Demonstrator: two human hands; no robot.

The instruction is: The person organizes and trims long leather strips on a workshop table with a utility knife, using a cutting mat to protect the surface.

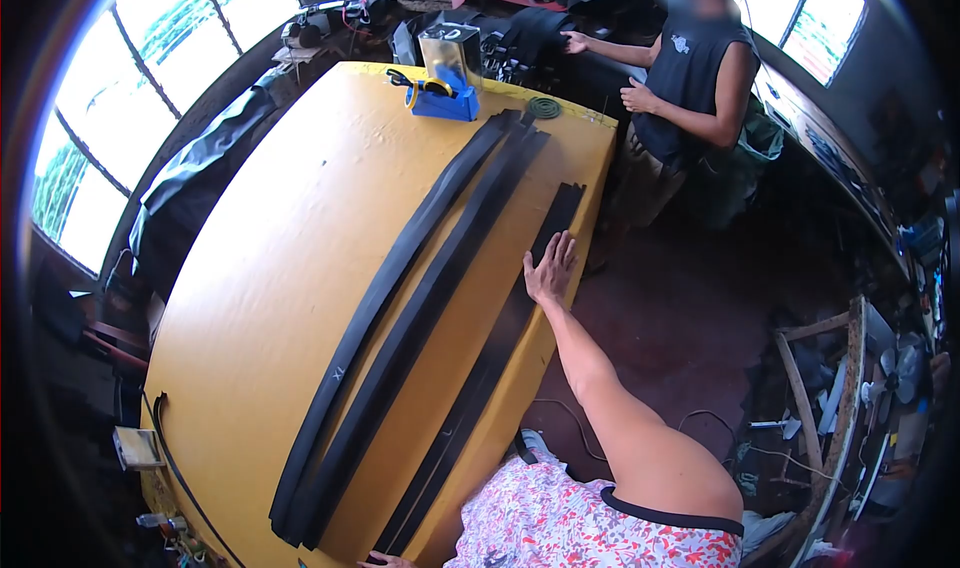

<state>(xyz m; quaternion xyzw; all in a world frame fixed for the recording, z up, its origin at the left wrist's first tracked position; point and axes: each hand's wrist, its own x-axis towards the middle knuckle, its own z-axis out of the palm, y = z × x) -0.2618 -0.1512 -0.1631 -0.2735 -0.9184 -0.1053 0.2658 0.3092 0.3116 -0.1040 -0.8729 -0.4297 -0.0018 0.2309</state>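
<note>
My right hand point(552, 270) lies on a black strip point(510, 318) near the table's right edge, palm down with fingers stretched out. At the bottom edge of the view, part of my left hand point(387, 560) shows at the near end of that same strip; its visible fingers rest extended, and the rest is cut off. Beside it on the table run two more groups of long black strips, a left one point(372, 318) with pale chalk-like marks near its lower end and a middle one point(436, 313). They look flat and layered.
The yellow-topped table point(250, 258) bears a blue holder point(445, 105) with yellow-handled scissors point(425, 86), a tin can point(452, 50) and a green coil point(544, 108). Another person point(700, 68) stands beyond the far right corner. A wooden frame point(850, 388) with clutter stands right.
</note>
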